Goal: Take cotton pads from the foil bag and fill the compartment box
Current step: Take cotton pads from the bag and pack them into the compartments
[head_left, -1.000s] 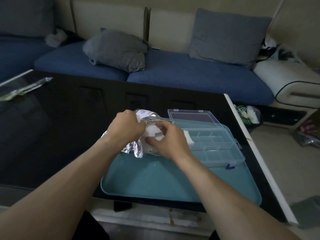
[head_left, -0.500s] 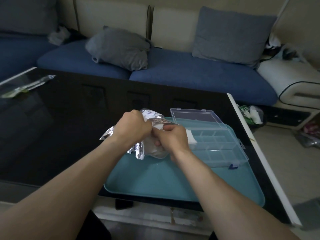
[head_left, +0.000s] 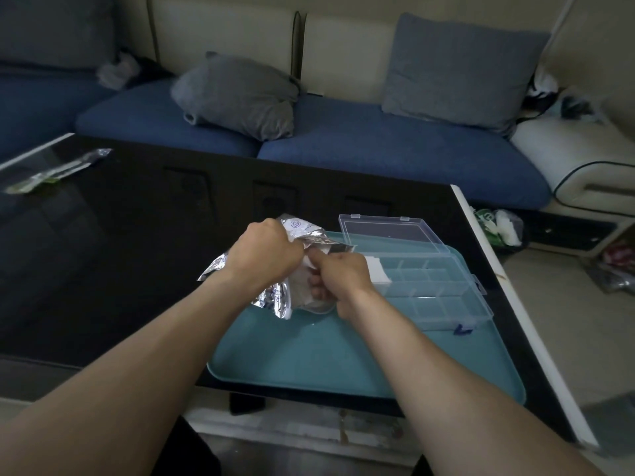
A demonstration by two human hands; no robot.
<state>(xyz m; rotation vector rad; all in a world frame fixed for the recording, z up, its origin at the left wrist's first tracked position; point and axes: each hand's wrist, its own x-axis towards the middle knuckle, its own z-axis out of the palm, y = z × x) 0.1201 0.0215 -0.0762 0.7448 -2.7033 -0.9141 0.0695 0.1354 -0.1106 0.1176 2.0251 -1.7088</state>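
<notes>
Far left on the glossy black worktop (head_left: 103, 242) lies a clear plastic wrapper (head_left: 56, 171). Moving in, the left hand (head_left: 263, 254) is clenched round the crumpled silver foil bag (head_left: 275, 297), held over the far left corner of the flat teal tray (head_left: 343, 355). Right beside it, the right hand (head_left: 338, 278) has its fingers curled into the bag's mouth, pinching white cotton pads (head_left: 311, 266). Just right of that hand, a white pad stack (head_left: 376, 269) sits in the leftmost compartment of the clear plastic compartment box (head_left: 436, 293), lid tipped back.
</notes>
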